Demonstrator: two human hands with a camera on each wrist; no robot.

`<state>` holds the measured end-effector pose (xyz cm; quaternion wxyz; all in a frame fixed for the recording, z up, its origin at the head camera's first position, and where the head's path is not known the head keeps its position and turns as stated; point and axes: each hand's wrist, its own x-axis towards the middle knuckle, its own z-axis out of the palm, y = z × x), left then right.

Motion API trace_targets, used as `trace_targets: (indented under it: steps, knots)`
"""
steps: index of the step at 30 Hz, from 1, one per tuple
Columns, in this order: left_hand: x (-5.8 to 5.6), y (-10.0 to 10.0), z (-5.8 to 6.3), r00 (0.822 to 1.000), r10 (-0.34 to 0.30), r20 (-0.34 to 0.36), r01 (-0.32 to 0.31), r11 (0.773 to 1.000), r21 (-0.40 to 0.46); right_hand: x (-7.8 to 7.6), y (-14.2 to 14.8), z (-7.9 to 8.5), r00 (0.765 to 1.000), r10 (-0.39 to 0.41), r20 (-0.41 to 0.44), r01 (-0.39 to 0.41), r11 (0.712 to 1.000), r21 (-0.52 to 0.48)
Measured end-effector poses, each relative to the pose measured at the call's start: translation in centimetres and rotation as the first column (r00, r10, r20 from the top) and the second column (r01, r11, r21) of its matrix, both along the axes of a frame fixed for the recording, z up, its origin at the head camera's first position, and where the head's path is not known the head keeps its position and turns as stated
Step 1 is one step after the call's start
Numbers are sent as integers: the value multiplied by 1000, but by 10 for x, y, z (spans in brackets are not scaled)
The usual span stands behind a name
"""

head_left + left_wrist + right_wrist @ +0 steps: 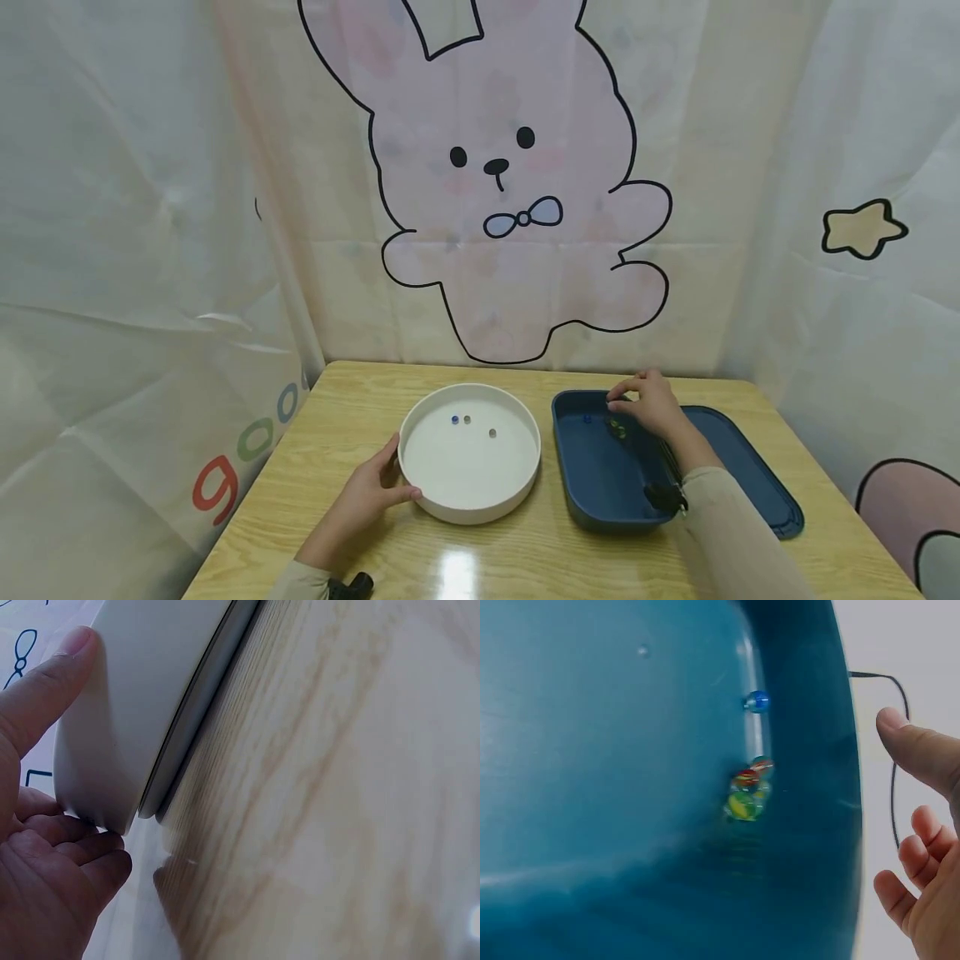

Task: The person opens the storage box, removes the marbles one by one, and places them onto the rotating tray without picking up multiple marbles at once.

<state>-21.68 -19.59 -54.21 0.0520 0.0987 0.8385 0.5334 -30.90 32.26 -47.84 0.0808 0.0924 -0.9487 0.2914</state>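
A round white dish (469, 492) stands on the table with a blue marble (455, 420) and two clear-looking marbles (492, 433) in it. My left hand (367, 492) holds its left side, the thumb on the side wall and the other fingers farther round. In the left wrist view the fingers (97, 851) bend against the dish's wall. My right hand (651, 406) is over the far right part of a dark blue tub (600, 492), thumb and fingers apart, nothing visible between them. Inside the tub are a blue marble (757, 702) and several multicoloured marbles (744, 804) along one wall.
A flat dark blue lid (750, 467) lies right of the tub, partly behind my right forearm. The wooden table (345, 400) meets a curtain with a printed rabbit (502, 275) at its back edge. Curtains also hang at both sides.
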Motion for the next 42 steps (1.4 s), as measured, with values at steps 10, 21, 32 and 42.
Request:
trace_targets:
  steps: [10, 21, 32, 42]
  knots:
    - [1, 0, 0, 1000, 7, 6, -7, 1000, -3, 5, 0, 18, 999, 46, 16, -45, 998, -44]
    - [0, -1, -2, 1000, -5, -7, 5, 1000, 8, 9, -15, 34, 988, 151, 36, -142, 973, -182]
    - [1, -1, 0, 1000, -7, -9, 7, 1000, -11, 3, -39, 45, 978, 207, 18, -200, 964, -176]
    - [1, -1, -1, 1000, -15, -8, 15, 1000, 2, -2, -71, 55, 972, 237, 10, -231, 957, -177]
